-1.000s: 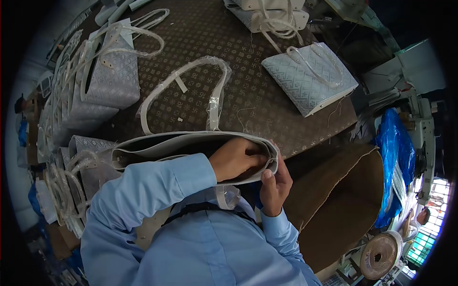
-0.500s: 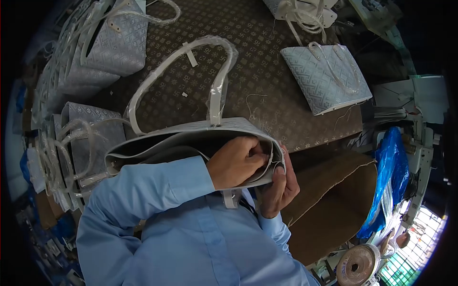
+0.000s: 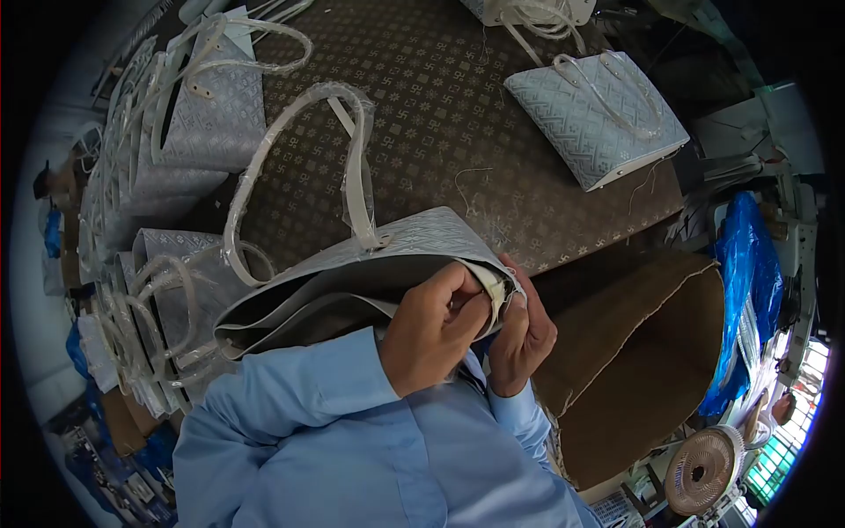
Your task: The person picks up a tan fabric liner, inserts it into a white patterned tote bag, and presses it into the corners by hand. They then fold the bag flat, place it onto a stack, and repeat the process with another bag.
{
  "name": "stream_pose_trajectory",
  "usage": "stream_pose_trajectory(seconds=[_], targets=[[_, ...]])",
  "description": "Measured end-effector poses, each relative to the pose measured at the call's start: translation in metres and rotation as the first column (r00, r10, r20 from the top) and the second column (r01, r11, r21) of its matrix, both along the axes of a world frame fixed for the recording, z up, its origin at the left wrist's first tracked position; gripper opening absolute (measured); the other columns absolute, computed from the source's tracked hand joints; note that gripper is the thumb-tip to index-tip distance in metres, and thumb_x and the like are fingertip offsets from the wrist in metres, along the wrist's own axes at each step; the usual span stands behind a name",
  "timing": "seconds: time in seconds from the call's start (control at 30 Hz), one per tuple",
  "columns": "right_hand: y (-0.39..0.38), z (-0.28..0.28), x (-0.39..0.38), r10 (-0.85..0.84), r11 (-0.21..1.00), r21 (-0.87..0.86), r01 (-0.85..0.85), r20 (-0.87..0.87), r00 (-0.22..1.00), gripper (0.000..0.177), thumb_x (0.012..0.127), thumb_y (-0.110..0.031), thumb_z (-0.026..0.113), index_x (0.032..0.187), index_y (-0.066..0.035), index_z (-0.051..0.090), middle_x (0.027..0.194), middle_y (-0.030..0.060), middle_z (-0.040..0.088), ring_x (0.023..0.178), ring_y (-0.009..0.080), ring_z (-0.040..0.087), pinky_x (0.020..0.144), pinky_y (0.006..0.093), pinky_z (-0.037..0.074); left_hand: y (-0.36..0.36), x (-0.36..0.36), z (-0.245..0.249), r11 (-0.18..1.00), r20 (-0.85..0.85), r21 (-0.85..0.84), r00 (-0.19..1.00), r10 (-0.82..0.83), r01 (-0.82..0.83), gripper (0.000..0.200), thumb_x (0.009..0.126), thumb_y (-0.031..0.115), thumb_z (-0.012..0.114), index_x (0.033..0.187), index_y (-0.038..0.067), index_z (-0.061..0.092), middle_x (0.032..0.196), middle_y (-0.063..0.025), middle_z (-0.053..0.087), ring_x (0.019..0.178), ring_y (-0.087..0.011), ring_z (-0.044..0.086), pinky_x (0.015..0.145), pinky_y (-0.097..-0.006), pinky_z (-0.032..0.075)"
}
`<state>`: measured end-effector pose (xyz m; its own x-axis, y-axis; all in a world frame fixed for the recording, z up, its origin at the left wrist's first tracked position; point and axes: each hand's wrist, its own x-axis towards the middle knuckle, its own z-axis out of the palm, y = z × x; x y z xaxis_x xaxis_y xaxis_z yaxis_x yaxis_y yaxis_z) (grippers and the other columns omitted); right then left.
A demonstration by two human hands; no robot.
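A grey-silver handbag (image 3: 431,231) with an embossed pattern lies mouth toward me, its dark inside and dividers showing. One plastic-wrapped handle (image 3: 251,180) loops up onto the table. My left hand (image 3: 431,330) reaches over the opening, fingers closed in a pinch on pale lining (image 3: 493,286) at the bag's right end. My right hand (image 3: 524,339) holds the same end from outside, thumb and fingers closed round the edge. Loose thread ends show between the hands. The fingertips of my left hand are partly hidden.
A brown patterned table (image 3: 422,114) carries a finished-looking handbag (image 3: 598,119) at right. Several similar bags (image 3: 211,114) stand stacked at left. An open brown sack or carton (image 3: 642,370) sits at right, beside blue plastic (image 3: 748,290) and a fan (image 3: 704,471).
My left hand has drawn back from inside the bag, and pale lining now shows at its right end. The bag has tilted, and its handle leans further left. The view has shifted.
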<state>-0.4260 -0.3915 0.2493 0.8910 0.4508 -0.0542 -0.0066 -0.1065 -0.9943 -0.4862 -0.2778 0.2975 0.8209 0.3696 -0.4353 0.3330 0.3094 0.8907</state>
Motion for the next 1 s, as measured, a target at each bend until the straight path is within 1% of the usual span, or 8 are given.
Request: stream_pose_trajectory(seconds=[0.1, 0.17, 0.27, 0.37, 0.47, 0.8, 0.87, 1.0], targets=[[0.004, -0.007, 0.006, 0.017, 1.000, 0.009, -0.018, 0.063, 0.998, 0.036, 0.097, -0.012, 0.040, 0.122, 0.010, 0.054, 0.114, 0.0165, 0.063, 0.101, 0.0183, 0.060, 0.091, 0.0275, 0.044, 0.006, 0.006, -0.004, 0.998, -0.064, 0.059, 0.998, -0.024, 0.028, 0.009, 0.090, 0.005, 0.055, 0.092, -0.003, 0.054, 0.080, -0.0023, 0.058, 0.069, -0.0032, 0.051, 0.058, -0.0196, 0.043], [0.005, -0.008, 0.007, 0.057, 0.998, 0.021, -0.062, 0.185, 0.981, 0.034, 0.092, -0.007, 0.045, 0.122, 0.007, 0.055, 0.114, 0.0230, 0.062, 0.103, 0.0276, 0.063, 0.089, 0.0316, 0.047, 0.006, 0.006, -0.005, 0.995, -0.034, 0.094, 0.999, 0.018, -0.015, 0.010, 0.090, 0.006, 0.056, 0.092, -0.003, 0.055, 0.081, -0.0024, 0.059, 0.070, -0.0030, 0.052, 0.059, -0.0193, 0.043], [0.007, -0.009, 0.011, 0.117, 0.993, -0.021, -0.116, 0.286, 0.951, 0.035, 0.092, -0.009, 0.049, 0.123, 0.008, 0.053, 0.116, 0.0254, 0.060, 0.104, 0.0333, 0.063, 0.089, 0.0338, 0.047, 0.008, 0.008, 0.001, 0.981, -0.022, 0.189, 0.999, 0.038, -0.034, 0.010, 0.090, 0.007, 0.057, 0.092, -0.003, 0.056, 0.082, -0.0032, 0.060, 0.072, -0.0037, 0.053, 0.060, -0.0194, 0.044], [0.005, -0.007, 0.015, 0.148, 0.988, 0.001, -0.155, 0.276, 0.950, 0.035, 0.092, -0.009, 0.051, 0.122, 0.009, 0.053, 0.118, 0.0265, 0.059, 0.107, 0.0362, 0.061, 0.090, 0.0354, 0.047, 0.010, 0.011, -0.002, 0.987, -0.053, 0.159, 0.998, 0.039, -0.030, 0.011, 0.090, 0.007, 0.057, 0.093, -0.003, 0.056, 0.083, -0.0039, 0.061, 0.073, -0.0042, 0.055, 0.061, -0.0196, 0.045], [0.005, -0.007, 0.017, 0.169, 0.985, -0.015, -0.174, 0.322, 0.931, 0.036, 0.091, -0.009, 0.052, 0.122, 0.009, 0.053, 0.119, 0.0270, 0.058, 0.109, 0.0369, 0.060, 0.091, 0.0366, 0.047, 0.009, 0.010, -0.006, 0.970, -0.065, 0.239, 0.996, 0.054, -0.037, 0.011, 0.090, 0.007, 0.057, 0.093, -0.003, 0.056, 0.083, -0.0041, 0.061, 0.073, -0.0042, 0.055, 0.061, -0.0196, 0.045], [0.008, -0.008, 0.021, 0.169, 0.985, -0.021, -0.173, 0.369, 0.914, 0.036, 0.088, -0.005, 0.056, 0.120, 0.010, 0.054, 0.119, 0.0277, 0.058, 0.108, 0.0389, 0.060, 0.089, 0.0371, 0.049, 0.007, 0.018, -0.001, 0.977, -0.067, 0.204, 0.995, 0.074, -0.059, 0.011, 0.089, 0.007, 0.059, 0.092, -0.004, 0.057, 0.081, -0.0035, 0.061, 0.070, -0.0039, 0.055, 0.059, -0.0190, 0.045], [0.009, -0.009, 0.021, 0.160, 0.986, -0.025, -0.164, 0.393, 0.906, 0.035, 0.087, -0.003, 0.056, 0.119, 0.010, 0.054, 0.117, 0.0283, 0.058, 0.104, 0.0387, 0.062, 0.086, 0.0368, 0.051, 0.008, 0.020, 0.003, 0.988, -0.164, 0.148, 0.984, 0.071, -0.047, 0.010, 0.089, 0.006, 0.058, 0.092, -0.004, 0.057, 0.080, -0.0036, 0.061, 0.071, -0.0040, 0.055, 0.058, -0.0191, 0.046], [0.010, -0.006, 0.024, 0.165, 0.986, -0.059, -0.154, 0.406, 0.899, 0.034, 0.087, -0.002, 0.057, 0.118, 0.011, 0.055, 0.115, 0.0285, 0.059, 0.100, 0.0375, 0.064, 0.083, 0.0361, 0.052, 0.009, 0.021, -0.004, 0.982, -0.112, 0.178, 0.990, 0.088, -0.067, 0.011, 0.089, 0.006, 0.059, 0.091, -0.005, 0.058, 0.079, -0.0040, 0.062, 0.071, -0.0042, 0.056, 0.059, -0.0192, 0.046]])
